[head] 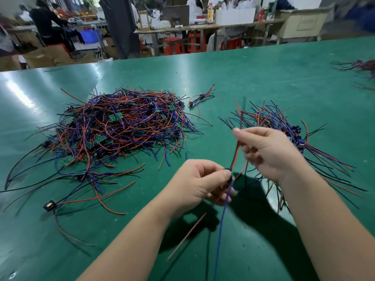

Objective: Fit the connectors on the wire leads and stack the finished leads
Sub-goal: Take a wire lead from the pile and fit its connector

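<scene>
Above the green table (253, 82), my left hand (194, 183) pinches a small dark connector (230, 173) between thumb and fingertips. A blue wire (221, 224) hangs from the connector toward me. My right hand (267, 151) pinches a red wire (236, 153) that rises from the connector. A big tangled heap of red, blue and black leads (113, 130), with small green boards in it, lies to the left. A fanned stack of leads with dark connectors (284, 126) lies behind my right hand.
One lead with a black connector (49, 205) lies apart at the near left. A small bundle of leads (199, 98) sits behind the heap. More leads (359, 67) lie at the far right edge. Workbenches, red stools and a person stand beyond the table.
</scene>
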{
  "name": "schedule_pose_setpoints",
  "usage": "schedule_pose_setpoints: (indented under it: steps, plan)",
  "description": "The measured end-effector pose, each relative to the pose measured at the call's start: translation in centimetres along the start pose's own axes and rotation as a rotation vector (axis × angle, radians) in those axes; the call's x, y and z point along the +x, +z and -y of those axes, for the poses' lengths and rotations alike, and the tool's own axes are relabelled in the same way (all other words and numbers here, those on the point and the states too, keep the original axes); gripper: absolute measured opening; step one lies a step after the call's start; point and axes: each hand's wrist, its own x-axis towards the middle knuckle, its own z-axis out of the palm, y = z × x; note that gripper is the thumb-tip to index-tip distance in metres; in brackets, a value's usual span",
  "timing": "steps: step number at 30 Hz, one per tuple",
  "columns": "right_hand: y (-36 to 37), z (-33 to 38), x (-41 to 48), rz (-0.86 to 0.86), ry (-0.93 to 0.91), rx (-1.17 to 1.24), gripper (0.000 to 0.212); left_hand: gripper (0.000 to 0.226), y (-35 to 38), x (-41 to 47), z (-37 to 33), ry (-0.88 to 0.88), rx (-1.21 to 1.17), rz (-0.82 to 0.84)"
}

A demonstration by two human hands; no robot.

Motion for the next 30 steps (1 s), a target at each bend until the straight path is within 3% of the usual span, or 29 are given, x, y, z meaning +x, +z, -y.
schedule_pose_setpoints:
  steps: [5, 8, 11, 13, 16, 18, 20, 24, 30]
  plan:
    - [-1.7, 1.0, 0.4, -0.165, 0.046, 0.199, 0.017, 0.017, 0.1, -0.6, 0.0, -0.108, 0.148, 0.287]
    - [-1.5, 0.6, 0.8, -0.163, 0.034, 0.283, 0.014, 0.014, -0.7, -0.8, -0.2, -0.073, 0.129, 0.247]
    - [-1.1, 0.0, 1.4, -0.161, 0.021, 0.284, 0.017, 0.018, -1.4, -0.3, -0.6, 0.005, -0.106, 0.133]
    - [-0.9, -0.5, 1.3, -0.081, 0.002, 0.070, 0.006, 0.016, -1.8, 0.1, -0.9, 0.048, -0.334, 0.047]
    - [-0.3, -1.4, 0.5, 0.232, -0.085, -0.287, 0.026, 0.012, -2.2, 0.0, -1.4, 0.087, -0.665, -0.044]
    - [0.7, -1.9, -0.3, 0.435, -0.124, -0.283, 0.033, 0.005, -2.3, -0.1, -1.5, 0.078, -0.741, -0.100]
    - [1.7, -2.2, -0.9, 0.519, -0.156, -0.134, 0.031, 0.009, -1.9, 0.0, -1.6, 0.068, -0.720, -0.154]
    - [2.7, -2.6, -1.0, 0.434, -0.101, 0.214, 0.020, 0.005, -0.8, 0.5, -1.2, 0.105, -0.623, -0.266]
    - [2.9, -2.1, -0.8, 0.334, -0.021, 0.384, 0.010, 0.020, -0.3, 0.8, 0.2, 0.320, -0.279, -0.313]
